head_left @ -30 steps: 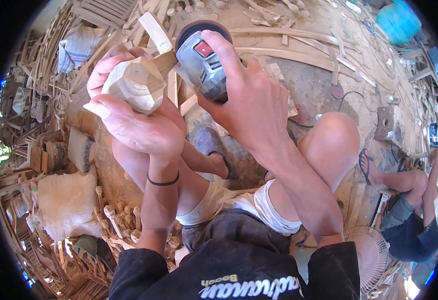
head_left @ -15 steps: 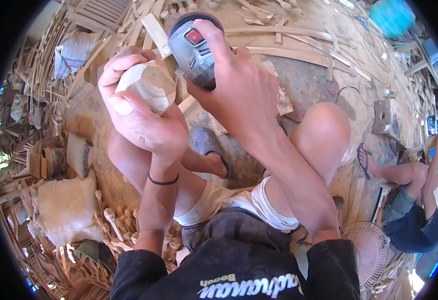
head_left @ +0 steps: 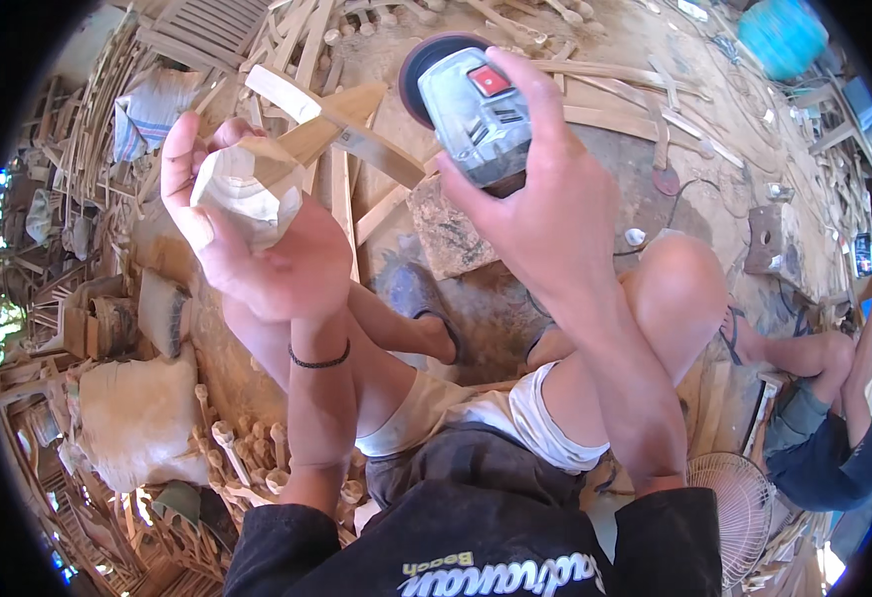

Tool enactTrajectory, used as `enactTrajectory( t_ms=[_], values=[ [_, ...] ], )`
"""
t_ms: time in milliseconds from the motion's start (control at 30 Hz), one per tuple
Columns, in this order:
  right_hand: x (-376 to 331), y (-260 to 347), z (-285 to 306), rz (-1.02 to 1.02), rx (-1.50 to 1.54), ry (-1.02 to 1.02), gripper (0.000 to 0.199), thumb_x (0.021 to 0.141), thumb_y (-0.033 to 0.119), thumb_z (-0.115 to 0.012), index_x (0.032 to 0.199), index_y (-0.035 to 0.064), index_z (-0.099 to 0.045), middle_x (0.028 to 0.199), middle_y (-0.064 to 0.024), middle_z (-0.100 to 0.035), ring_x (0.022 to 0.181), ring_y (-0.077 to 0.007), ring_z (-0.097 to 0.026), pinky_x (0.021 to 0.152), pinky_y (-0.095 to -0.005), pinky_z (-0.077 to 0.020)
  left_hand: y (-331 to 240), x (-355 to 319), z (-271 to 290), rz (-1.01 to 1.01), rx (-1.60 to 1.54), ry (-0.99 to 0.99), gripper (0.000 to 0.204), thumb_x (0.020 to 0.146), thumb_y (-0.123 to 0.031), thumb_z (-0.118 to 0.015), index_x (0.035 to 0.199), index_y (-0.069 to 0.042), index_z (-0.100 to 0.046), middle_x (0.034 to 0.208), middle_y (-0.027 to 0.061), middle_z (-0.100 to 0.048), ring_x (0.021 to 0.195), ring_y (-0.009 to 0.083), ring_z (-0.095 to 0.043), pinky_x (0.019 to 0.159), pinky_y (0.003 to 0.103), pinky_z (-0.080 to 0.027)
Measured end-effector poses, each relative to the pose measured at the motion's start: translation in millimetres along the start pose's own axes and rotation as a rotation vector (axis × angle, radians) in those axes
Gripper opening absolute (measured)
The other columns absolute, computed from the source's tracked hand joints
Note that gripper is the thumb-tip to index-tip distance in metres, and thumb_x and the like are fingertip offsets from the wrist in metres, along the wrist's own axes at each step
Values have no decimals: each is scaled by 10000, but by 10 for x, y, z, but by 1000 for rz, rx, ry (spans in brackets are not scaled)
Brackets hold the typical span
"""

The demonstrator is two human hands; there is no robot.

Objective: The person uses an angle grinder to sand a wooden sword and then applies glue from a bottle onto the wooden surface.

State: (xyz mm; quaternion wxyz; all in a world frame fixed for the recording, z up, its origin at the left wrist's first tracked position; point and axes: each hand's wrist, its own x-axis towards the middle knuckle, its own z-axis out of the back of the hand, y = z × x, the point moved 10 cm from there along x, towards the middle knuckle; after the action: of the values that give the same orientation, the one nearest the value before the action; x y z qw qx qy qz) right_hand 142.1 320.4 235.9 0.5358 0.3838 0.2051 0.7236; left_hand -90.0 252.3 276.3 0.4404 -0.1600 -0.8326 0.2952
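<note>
Carved wooden block (head_left: 247, 194) gripped in left hand (head_left: 262, 249), apart from right hand (head_left: 545, 214) clutching grinder (head_left: 471, 109).

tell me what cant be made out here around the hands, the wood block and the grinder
- Head view: the far side of the carved wood block is hidden by the left hand.
- Head view: the disc of the angle grinder faces away; the grinder body and right hand cover most of it.
- Head view: the person at the right rim is cut off by the fisheye edge.
</note>
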Motion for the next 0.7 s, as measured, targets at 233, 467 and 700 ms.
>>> enactTrajectory(
  t_ms=[233,467,700],
  values=[
    [44,153,138,37,190,-109,768,831,284,-884,1496,209,-505,1125,-146,-786,1018,-343,-782,839,-425,-619,-55,131,17,-264,452,-17,590,1121,-568,-451,1238,10,-484,1177,204,-658,1142,248,-636,978,400,-537],
    [27,2,3,4,66,-33,757,831,285,-880,1491,222,-516,1137,-136,-785,1002,-343,-781,830,-422,-615,-60,152,16,-91,19,21,544,1150,-407,-442,1451,46,-434,1244,247,-660,1156,290,-637,1037,412,-497],
    [-3,113,-199,34,63,44,770,835,301,-871,1511,235,-510,1158,-136,-778,976,-352,-777,807,-428,-613,-63,30,-57,-131,210,151,473,1098,-161,-572,1506,11,-405,1276,155,-626,1155,203,-613,1039,330,-462]
  ],
)
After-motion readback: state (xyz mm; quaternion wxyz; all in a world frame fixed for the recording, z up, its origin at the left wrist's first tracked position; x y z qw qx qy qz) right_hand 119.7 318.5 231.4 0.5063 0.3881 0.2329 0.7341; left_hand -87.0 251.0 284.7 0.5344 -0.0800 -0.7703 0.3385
